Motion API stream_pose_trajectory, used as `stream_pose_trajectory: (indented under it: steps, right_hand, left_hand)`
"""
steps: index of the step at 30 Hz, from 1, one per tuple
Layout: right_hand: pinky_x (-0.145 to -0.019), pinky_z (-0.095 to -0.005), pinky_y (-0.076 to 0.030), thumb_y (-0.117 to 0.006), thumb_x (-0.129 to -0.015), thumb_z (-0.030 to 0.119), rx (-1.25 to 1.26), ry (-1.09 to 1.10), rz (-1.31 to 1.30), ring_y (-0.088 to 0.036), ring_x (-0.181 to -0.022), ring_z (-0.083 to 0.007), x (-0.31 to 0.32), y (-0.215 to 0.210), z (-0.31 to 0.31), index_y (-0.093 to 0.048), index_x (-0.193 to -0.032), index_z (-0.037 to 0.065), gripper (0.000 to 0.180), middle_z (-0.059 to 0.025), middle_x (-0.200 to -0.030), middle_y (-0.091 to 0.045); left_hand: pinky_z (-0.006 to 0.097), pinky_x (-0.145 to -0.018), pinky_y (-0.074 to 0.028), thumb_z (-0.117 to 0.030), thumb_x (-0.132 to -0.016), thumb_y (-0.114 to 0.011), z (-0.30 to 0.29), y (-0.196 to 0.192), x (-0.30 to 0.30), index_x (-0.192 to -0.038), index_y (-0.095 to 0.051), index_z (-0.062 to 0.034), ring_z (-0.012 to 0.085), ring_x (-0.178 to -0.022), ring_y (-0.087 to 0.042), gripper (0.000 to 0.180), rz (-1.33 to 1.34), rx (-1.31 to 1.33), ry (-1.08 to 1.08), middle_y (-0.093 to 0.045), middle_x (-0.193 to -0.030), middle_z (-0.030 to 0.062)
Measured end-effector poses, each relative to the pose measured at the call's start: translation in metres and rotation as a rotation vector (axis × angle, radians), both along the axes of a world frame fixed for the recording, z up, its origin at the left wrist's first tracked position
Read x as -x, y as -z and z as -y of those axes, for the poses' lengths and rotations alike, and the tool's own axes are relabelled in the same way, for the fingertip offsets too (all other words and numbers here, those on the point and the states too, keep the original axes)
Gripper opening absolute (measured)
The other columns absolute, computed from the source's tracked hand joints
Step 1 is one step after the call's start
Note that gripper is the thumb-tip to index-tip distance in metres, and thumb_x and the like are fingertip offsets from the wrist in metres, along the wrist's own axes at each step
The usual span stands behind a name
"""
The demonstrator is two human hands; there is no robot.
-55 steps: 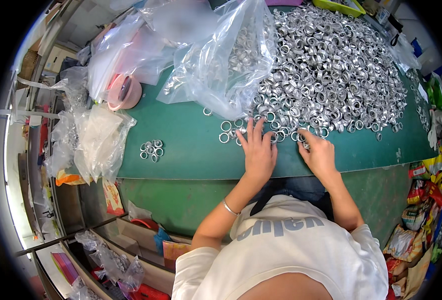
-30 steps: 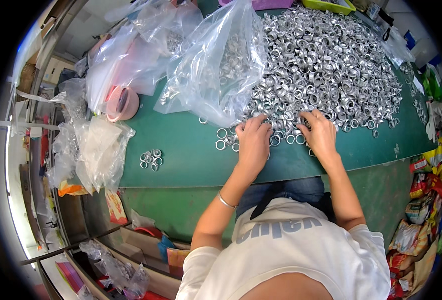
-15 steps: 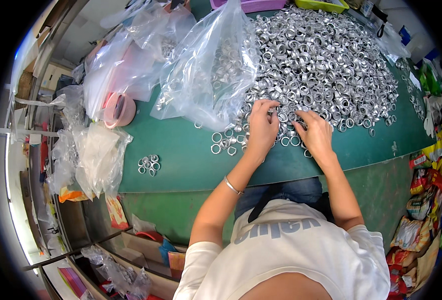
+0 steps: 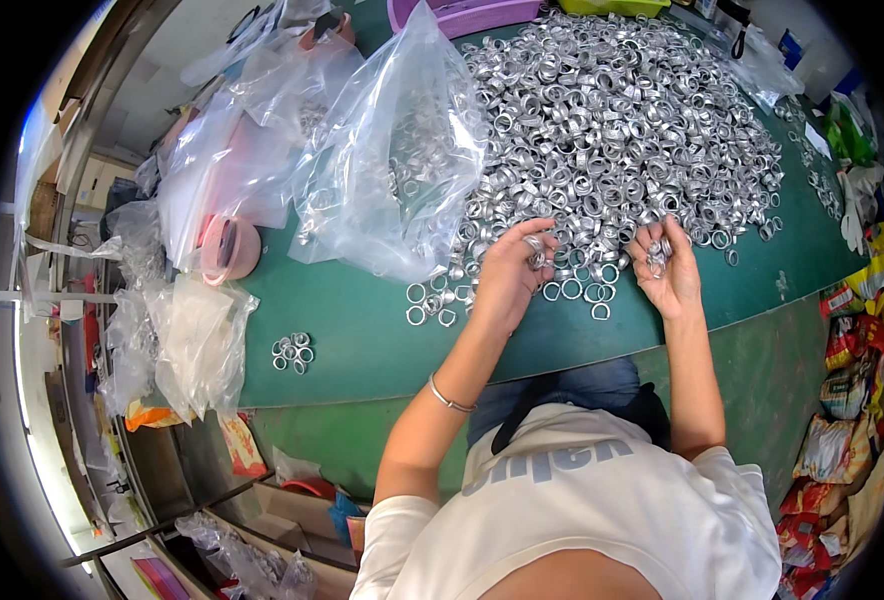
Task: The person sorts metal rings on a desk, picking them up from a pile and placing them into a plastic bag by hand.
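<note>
A large heap of silver metal rings (image 4: 602, 130) covers the far middle and right of the green table (image 4: 382, 340). At the heap's near edge, my left hand (image 4: 506, 281) has its fingers curled round a few metal rings (image 4: 536, 252). To the right of it, my right hand (image 4: 679, 284) is turned palm up, with several rings (image 4: 658, 256) cupped in its bent fingers. Several loose rings (image 4: 600, 311) lie flat between and left of my hands. Apart from the heap, a small cluster of rings (image 4: 293, 350) sits near the table's front edge at left.
Left of the heap stands a big clear plastic bag (image 4: 357, 225) with rings in or behind it. Beyond it are a pink tub (image 4: 245, 250) and more plastic bags (image 4: 197, 335). A purple basket (image 4: 462, 18) and a yellow-green basket (image 4: 617, 7) stand at the far edge.
My right hand has turned palm up and now holds several rings. My left hand has drawn slightly back toward me, with rings showing in its fingers. The view has shifted slightly.
</note>
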State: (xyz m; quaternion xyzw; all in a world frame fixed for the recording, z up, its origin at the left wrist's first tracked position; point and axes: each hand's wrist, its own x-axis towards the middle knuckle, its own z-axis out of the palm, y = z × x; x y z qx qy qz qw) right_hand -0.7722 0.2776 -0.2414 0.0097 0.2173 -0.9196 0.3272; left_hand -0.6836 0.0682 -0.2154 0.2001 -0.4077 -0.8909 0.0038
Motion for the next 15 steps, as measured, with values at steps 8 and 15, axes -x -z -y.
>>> stream_pose_trajectory:
  steps: [8,15]
  right_hand:
    - [-0.058,-0.0384,-0.049,-0.072,-0.078,0.022,-1.668,0.490,-1.114,-0.064,-0.062,-0.0289,-0.005,-0.009,0.020,-0.065,-0.091,0.004,0.024,-0.0138,-0.073,-0.066]
    - [-0.060,-0.0410,-0.049,-0.070,-0.078,0.017,-1.728,0.600,-1.140,-0.064,-0.067,-0.0347,0.001,-0.006,0.028,-0.066,-0.081,0.003,0.014,-0.0171,-0.076,-0.066]
  left_hand:
    - [0.034,-0.061,-0.045,-0.019,-0.081,-0.065,0.015,0.018,0.020,-0.105,-0.056,0.0012,0.0204,-0.066,-0.056,0.032,-0.047,0.781,-0.277,-0.058,-0.076,0.0070]
    - [0.039,-0.066,-0.046,-0.008,-0.078,-0.068,0.005,0.014,0.034,-0.097,-0.060,0.0009,0.0315,-0.069,-0.059,0.022,0.017,1.488,-0.191,-0.058,-0.074,0.0142]
